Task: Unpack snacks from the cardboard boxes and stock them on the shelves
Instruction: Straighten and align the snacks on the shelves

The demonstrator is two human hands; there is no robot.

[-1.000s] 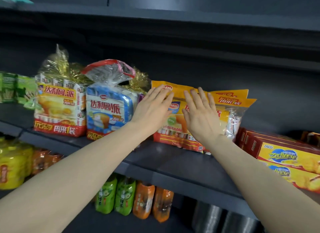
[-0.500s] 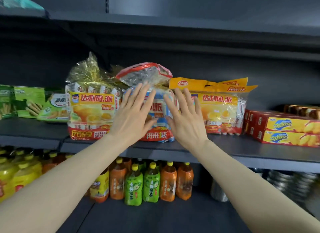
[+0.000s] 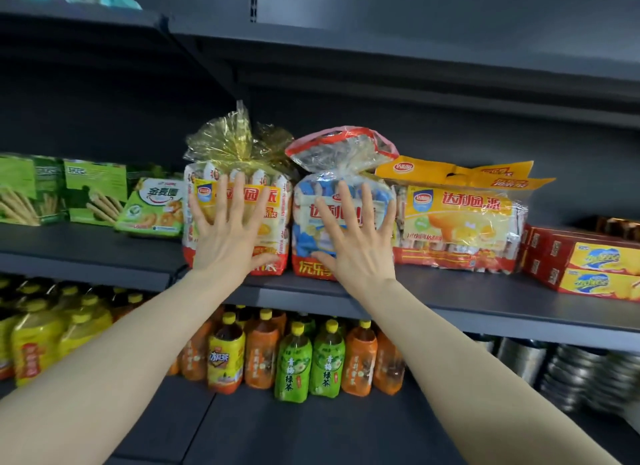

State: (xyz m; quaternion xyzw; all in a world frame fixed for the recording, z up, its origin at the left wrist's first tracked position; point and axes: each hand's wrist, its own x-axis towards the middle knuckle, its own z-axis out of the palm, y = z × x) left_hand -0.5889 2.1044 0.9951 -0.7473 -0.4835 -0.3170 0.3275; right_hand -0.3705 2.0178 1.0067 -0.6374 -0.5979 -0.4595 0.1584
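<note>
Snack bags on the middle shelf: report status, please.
Left hand open, flat on yellow cellophane snack bag. Right hand open, flat on blue-and-white snack bag. Both bags upright on dark shelf. Nothing in the way.

Light is even and moderately bright on the packaged goods at the centre, coming from in front and above. The dark grey metal shelf [image 3: 450, 312] boards and back panel stay dim. Glare flecks the crinkled gold cellophane bag top [image 3: 235, 135] at 12 o'clock. Toward 9 and 3 o'clock the picture softens and smears, and straight shelf edges bow with wide-angle distortion.
</note>
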